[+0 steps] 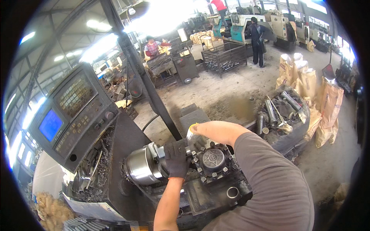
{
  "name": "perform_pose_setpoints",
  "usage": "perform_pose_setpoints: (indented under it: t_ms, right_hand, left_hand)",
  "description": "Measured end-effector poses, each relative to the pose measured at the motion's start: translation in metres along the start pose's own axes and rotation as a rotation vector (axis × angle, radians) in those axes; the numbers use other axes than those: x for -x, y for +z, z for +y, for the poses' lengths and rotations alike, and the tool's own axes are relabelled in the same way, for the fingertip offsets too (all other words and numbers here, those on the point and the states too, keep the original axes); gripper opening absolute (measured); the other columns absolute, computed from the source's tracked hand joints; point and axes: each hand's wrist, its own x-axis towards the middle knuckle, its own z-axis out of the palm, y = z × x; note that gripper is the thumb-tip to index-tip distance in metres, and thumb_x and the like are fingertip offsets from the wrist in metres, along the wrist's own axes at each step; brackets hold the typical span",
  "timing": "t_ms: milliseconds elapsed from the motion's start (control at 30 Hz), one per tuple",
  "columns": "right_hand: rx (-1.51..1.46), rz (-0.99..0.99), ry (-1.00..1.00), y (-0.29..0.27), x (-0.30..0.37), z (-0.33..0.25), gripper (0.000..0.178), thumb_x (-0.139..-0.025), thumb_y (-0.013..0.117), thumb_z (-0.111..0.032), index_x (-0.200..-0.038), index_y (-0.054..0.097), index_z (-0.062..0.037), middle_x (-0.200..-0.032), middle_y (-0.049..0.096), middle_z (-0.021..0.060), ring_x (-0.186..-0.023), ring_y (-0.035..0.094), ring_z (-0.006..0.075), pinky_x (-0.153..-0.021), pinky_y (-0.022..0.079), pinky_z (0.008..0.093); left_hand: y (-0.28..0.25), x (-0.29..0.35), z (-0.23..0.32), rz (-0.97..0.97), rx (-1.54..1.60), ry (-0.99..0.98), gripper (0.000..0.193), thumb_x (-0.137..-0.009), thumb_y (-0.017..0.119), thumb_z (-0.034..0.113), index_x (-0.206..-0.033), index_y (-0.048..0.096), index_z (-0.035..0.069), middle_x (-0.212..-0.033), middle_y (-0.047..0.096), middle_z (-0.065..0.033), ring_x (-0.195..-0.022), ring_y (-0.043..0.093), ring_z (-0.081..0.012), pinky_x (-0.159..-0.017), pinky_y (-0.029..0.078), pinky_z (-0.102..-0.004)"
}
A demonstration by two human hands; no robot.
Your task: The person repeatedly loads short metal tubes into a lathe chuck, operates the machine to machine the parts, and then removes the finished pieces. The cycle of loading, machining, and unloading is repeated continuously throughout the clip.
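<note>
The gloved left hand (176,158) is showing at the right side of the shiny metal cylinder (140,166), which is sitting left of the bolted block (213,158). The gloved right hand (197,142) is resting by the block's far left corner. Whether either hand is clamping anything, I cannot tell. 1 metal tube (232,188) is standing near the block.

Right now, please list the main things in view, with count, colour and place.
Chuck: one, silver, left of hands
Turret: one, dark, right of hands
Control panel: one, dark, left
Pole: one, dark, left of centre
Hollow part: one, silver, near turret
Tubes: several, silver, right
Crate: one, dark, background
Sacks: several, tan, right
Other people: three, red and dark clothes, background
Left hand: one, dark glove, beside chuck
Right hand: one, pale glove, beside turret
</note>
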Motion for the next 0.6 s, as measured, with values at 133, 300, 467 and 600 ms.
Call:
perform_pose_setpoints:
  t_ms: [133, 300, 467, 600]
  right_hand:
    - [0.058, 0.04, -0.019, 0.004, 0.0, -0.003, 0.042, -0.084, 0.084, -0.037, -0.109, 0.077, -0.004, -0.093, 0.077, 0.0157, -0.079, 0.07, 0.0274, -0.071, 0.056, 0.0443]
    - [0.067, -0.045, -0.001, 0.024, 0.064, 0.02, 0.039, -0.087, 0.083, -0.035, -0.108, 0.077, -0.0021, -0.089, 0.077, 0.0152, -0.074, 0.069, 0.0265, -0.067, 0.056, 0.0436]
    - [-0.293, 0.472, 0.376, 0.017, 0.192, 0.044, 0.043, -0.086, 0.08, -0.026, -0.121, 0.071, -0.0036, -0.098, 0.077, 0.0165, -0.082, 0.073, 0.028, -0.075, 0.06, 0.0424]
    - [-0.31, 1.005, 0.186, 0.01, 0.273, -0.014, 0.046, -0.083, 0.078, -0.029, -0.122, 0.07, -0.0039, -0.103, 0.077, 0.0228, -0.096, 0.076, 0.0312, -0.087, 0.059, 0.0441]
  left_hand:
    - [0.023, -0.015, 0.004, 0.064, -0.152, -0.049, 0.078, -0.082, 0.079, 0.049, -0.144, 0.059, 0.006, -0.154, 0.052, -0.0228, -0.15, 0.039, -0.042, -0.131, 0.013, -0.0597]
    - [0.028, -0.011, -0.003, 0.157, -0.035, -0.052, 0.082, -0.073, 0.085, 0.047, -0.137, 0.061, 0.001, -0.144, 0.057, -0.0261, -0.145, 0.044, -0.0471, -0.128, 0.02, -0.062]
    - [0.037, -0.006, -0.009, 0.18, -0.048, -0.023, 0.07, -0.078, 0.081, 0.043, -0.133, 0.063, 0.003, -0.144, 0.057, -0.0247, -0.142, 0.048, -0.0448, -0.128, 0.022, -0.0624]
    - [0.027, -0.003, -0.005, 0.164, -0.08, -0.031, 0.067, -0.084, 0.079, 0.045, -0.138, 0.063, 0.01, -0.145, 0.058, -0.0209, -0.144, 0.047, -0.0409, -0.128, 0.02, -0.0622]
